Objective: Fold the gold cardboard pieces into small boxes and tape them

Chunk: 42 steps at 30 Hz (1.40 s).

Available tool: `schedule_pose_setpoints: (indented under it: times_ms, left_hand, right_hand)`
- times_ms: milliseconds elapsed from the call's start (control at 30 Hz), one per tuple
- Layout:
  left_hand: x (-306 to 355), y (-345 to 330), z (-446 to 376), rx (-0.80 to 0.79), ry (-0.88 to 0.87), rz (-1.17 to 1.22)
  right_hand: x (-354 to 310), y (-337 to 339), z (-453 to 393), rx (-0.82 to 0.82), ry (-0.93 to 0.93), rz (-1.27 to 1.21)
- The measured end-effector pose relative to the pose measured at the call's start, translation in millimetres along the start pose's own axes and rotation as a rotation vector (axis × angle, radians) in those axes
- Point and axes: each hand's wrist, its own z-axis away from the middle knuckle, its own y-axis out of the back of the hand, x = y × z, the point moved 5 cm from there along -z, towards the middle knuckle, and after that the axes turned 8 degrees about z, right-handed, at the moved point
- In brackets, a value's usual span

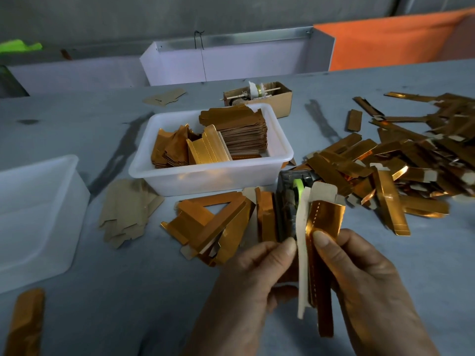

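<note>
You are holding one gold cardboard piece upright between both hands, near the middle of the table. Your left hand grasps it from the left, thumb pressed against the pale inner flap. Your right hand grasps it from the right, thumb lying on the gold face beside a dotted crease line. The piece is partly folded, its brown top tab standing up.

Just behind the piece sits a grey tape dispenser with a green roll in it; it may be touching the small pile of gold pieces to its left, though the view there is crowded. Farther back stands a white plastic bin holding a neat stack of flat blanks on its right side and loose gold pieces on its left. To the right of you, a big heap of folded gold boxes spreads across the table toward the far right edge.

Left of the bin lie some brown flat blanks, plain side up. A translucent tub stands at the left edge. A single gold box lies at the near left corner. Behind the bin is a small cardboard box with odds and ends in it.
</note>
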Motion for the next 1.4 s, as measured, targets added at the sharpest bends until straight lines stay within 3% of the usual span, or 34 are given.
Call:
schedule_pose_setpoints:
  times_ms: [233, 433, 700, 933, 1133, 1233, 1400]
  left_hand:
    - [-7, -1, -2, -0.117, 0.194, 0.349]
    - [-9, 1, -6, -0.154, 0.2, 0.298]
    - [-5, 3, -8, -0.077, 0.002, 0.03]
    - [8, -1, 4, 0.237, -0.329, -0.614]
    - [10, -6, 8, 0.239, -0.398, -0.846]
    - [5, -3, 4, 0.202, -0.31, -0.784]
    - [-21, 5, -2, 0.069, 0.085, -0.269]
  right_hand:
    - [0, 3, -2, 0.045, 0.018, 0.024]
    - [-4, 1, 2, 0.039, 0.066, 0.064]
    - [-3, -1, 5, 0.047, 0.112, 0.072]
    - [5, -9, 6, -0.068, -0.049, -0.001]
    - [5, -6, -2, -0.012, -0.057, 0.083]
    - [8, -9, -4, 0.001, -0.088, 0.023]
    - [12, -12, -5, 0.016, -0.122, -0.033]
